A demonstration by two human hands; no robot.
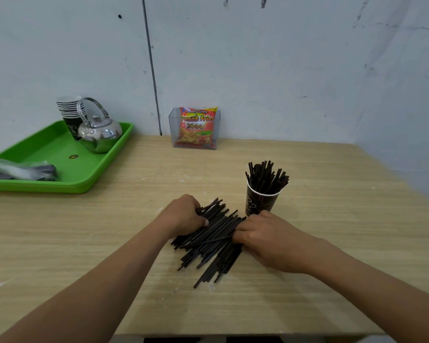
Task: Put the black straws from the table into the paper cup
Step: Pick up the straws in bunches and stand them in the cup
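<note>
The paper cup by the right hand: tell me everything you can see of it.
The paper cup stands upright on the wooden table, just beyond the right hand, which overlaps its base. It is dark, with a pale line drawing on its side and a white rim. A bundle of black straws already fills it, fanning out above the rim. The loose straw pile lies to its near left.

Black straws heaped beside straw-filled paper cup.
</note>
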